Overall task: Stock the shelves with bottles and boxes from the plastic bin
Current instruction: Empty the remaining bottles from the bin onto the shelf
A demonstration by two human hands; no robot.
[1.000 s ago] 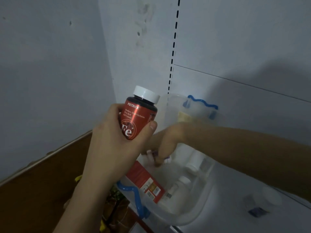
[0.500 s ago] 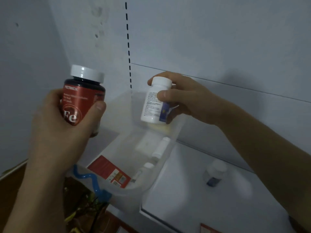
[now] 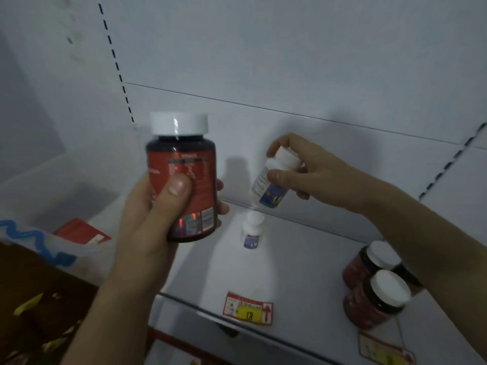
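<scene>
My left hand (image 3: 155,219) grips a dark bottle with a red label and white cap (image 3: 181,177), held upright above the shelf's left part. My right hand (image 3: 311,172) holds a small white bottle with a blue label (image 3: 271,184) by its cap end, tilted, just above a similar small white bottle (image 3: 251,230) standing at the back of the white shelf (image 3: 290,272). The clear plastic bin with blue handles (image 3: 52,254) sits at the left, with a red box (image 3: 81,230) lying inside.
Two red-labelled bottles with white caps (image 3: 374,285) stand at the shelf's right, under my right forearm. Red and yellow price tags (image 3: 247,308) are stuck on the shelf's front edge. A white back panel with slotted uprights rises behind. A brown floor lies at lower left.
The view swung right from the bin to the shelf. My right hand carried the small white bottle out of the bin and over the shelf; my left hand turned the red bottle's label round.
</scene>
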